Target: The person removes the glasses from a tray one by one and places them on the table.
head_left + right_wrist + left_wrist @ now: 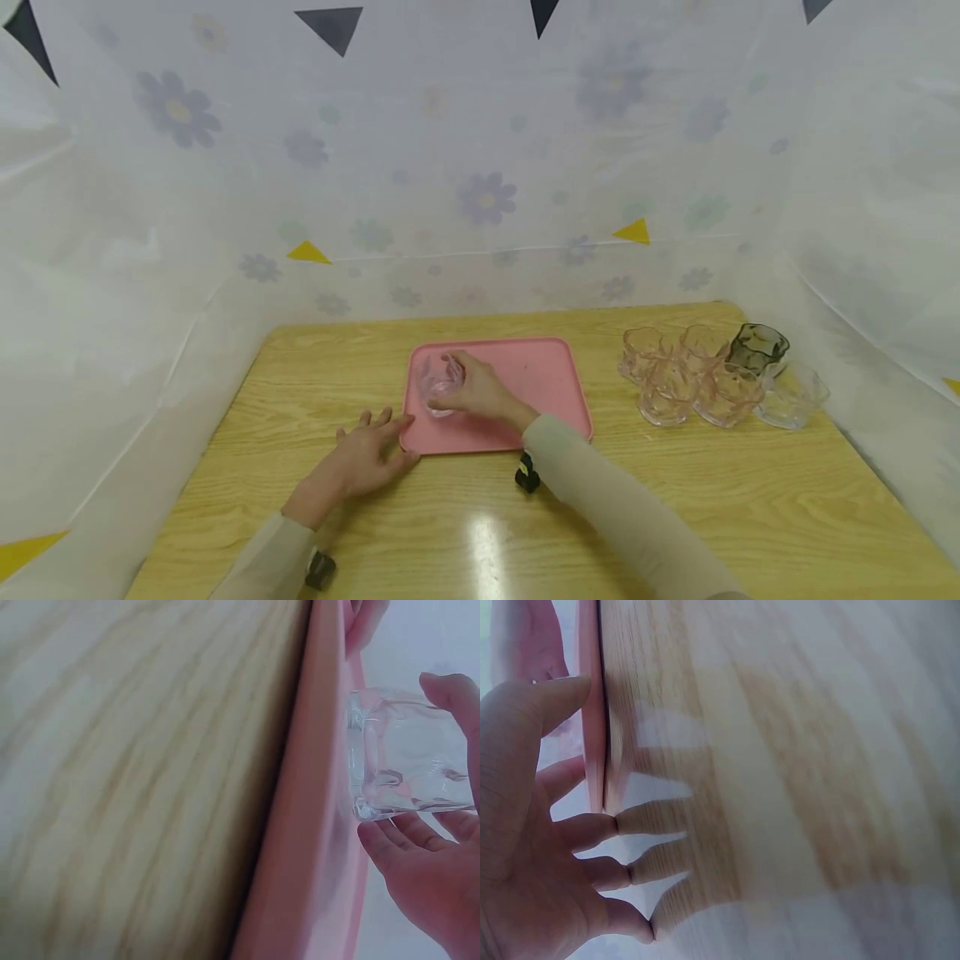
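Note:
A pink tray (546, 392) lies on the wooden table. Near its left end stands a clear drinking glass (435, 385), upright, with its base at the tray's surface. My right hand (483, 393) holds this glass from the right, thumb on the near side and fingers round the far side; the right wrist view shows the glass (412, 761) between them. At the tray's front left corner is my left hand (367, 457), fingers spread and fairly straight, with thumb and forefinger against the rim (592, 727).
On the table's right stand several tinted pinkish glasses (667, 393), a dark grey glass (757, 348) and a clear glass (791, 398), grouped closely. White flower-patterned sheeting (487, 275) encloses the back and sides of the wooden table (330, 375).

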Available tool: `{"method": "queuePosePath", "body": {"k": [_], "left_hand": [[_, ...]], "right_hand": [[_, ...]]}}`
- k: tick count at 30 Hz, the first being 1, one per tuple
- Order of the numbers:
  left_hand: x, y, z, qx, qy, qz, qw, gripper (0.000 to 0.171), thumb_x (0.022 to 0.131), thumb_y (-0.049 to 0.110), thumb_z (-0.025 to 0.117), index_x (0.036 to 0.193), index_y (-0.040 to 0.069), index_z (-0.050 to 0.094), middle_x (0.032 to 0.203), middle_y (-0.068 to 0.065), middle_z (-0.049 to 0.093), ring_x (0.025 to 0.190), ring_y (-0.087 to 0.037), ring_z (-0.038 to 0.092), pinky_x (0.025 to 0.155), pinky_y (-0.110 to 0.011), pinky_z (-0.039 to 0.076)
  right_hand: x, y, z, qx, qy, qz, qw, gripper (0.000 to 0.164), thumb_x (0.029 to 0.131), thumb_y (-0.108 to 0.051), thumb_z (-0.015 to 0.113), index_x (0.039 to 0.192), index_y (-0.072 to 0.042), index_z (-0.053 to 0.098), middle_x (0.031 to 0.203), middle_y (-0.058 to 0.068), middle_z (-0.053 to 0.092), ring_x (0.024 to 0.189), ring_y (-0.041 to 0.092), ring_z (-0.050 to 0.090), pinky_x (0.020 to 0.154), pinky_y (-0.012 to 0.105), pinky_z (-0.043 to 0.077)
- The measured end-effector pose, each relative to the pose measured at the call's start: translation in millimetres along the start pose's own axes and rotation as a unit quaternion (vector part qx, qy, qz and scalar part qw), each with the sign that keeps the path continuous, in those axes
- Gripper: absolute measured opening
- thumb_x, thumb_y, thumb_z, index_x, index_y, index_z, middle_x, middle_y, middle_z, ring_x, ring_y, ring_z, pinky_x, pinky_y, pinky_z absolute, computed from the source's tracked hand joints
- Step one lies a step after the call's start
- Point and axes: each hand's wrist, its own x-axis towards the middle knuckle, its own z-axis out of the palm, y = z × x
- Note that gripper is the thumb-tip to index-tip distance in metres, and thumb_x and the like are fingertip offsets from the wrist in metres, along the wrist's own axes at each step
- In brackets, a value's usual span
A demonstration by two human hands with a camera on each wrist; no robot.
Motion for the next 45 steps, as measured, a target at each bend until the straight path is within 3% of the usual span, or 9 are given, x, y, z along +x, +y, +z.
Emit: {"method": "queuePosePath", "body": {"k": [10, 18, 26, 30, 38, 45], "left_hand": [[0.7, -0.8, 0.8, 0.004, 0.008, 0.004, 1.0, 0.068, 0.102, 0.058, 0.059, 0.157, 0.018, 0.053, 0.162, -0.03, 0.042, 0.144, -0.069, 0.033, 0.1, -0.097, 0.021], [-1.4, 2.1, 1.3, 0.003, 0.014, 0.011, 0.9998, 0.067, 0.102, 0.055, 0.06, 0.157, 0.017, 0.053, 0.166, -0.025, 0.039, 0.143, -0.072, 0.032, 0.098, -0.098, 0.022], [-2.2, 2.6, 4.8, 0.007, 0.016, 0.023, 0.9996, 0.064, 0.106, 0.055, 0.054, 0.159, 0.021, 0.05, 0.169, -0.018, 0.036, 0.141, -0.075, 0.028, 0.097, -0.099, 0.017], [-2.2, 2.3, 6.3, 0.014, 0.015, 0.024, 0.9995, 0.063, 0.106, 0.055, 0.053, 0.16, 0.021, 0.049, 0.169, -0.017, 0.037, 0.141, -0.076, 0.028, 0.097, -0.1, 0.016], [-1.8, 4.1, 2.8, 0.005, -0.001, 0.024, 0.9997, 0.062, 0.107, 0.052, 0.054, 0.16, 0.019, 0.049, 0.168, -0.018, 0.038, 0.14, -0.077, 0.026, 0.095, -0.1, 0.017], [-1.4, 5.6, 1.1, 0.006, -0.004, 0.014, 0.9999, 0.062, 0.106, 0.052, 0.055, 0.16, 0.021, 0.049, 0.168, -0.016, 0.037, 0.143, -0.075, 0.025, 0.097, -0.099, 0.018]], "right_hand": [[-18.5, -9.0, -26.7, -0.011, 0.03, 0.011, 0.999, 0.093, 0.077, -0.043, 0.093, 0.157, -0.024, 0.048, 0.153, 0.006, 0.059, 0.14, 0.029, 0.056, 0.114, 0.052, 0.05], [-38.7, -5.1, -50.7, -0.019, 0.059, 0.01, 0.998, 0.095, 0.078, -0.042, 0.094, 0.157, -0.018, 0.047, 0.154, 0.004, 0.058, 0.142, 0.028, 0.056, 0.117, 0.052, 0.049], [-60.7, -2.1, -74.6, -0.034, 0.088, -0.006, 0.996, 0.09, 0.079, -0.041, 0.093, 0.154, -0.014, 0.05, 0.148, 0.014, 0.062, 0.135, 0.033, 0.06, 0.112, 0.054, 0.052], [-73.5, -4.4, -85.9, -0.029, 0.096, -0.005, 0.995, 0.092, 0.08, -0.04, 0.093, 0.156, -0.012, 0.048, 0.151, 0.017, 0.058, 0.139, 0.038, 0.057, 0.114, 0.058, 0.049], [-103.9, -8.5, -110.3, -0.056, 0.113, 0.003, 0.992, 0.091, 0.082, -0.047, 0.09, 0.157, -0.019, 0.046, 0.14, 0.013, 0.063, 0.116, 0.03, 0.061, 0.095, 0.053, 0.055], [-133.4, -4.8, -129.5, -0.054, 0.118, 0.028, 0.991, 0.097, 0.084, -0.045, 0.089, 0.162, -0.014, 0.04, 0.156, 0.019, 0.053, 0.138, 0.042, 0.055, 0.105, 0.064, 0.052]]}}
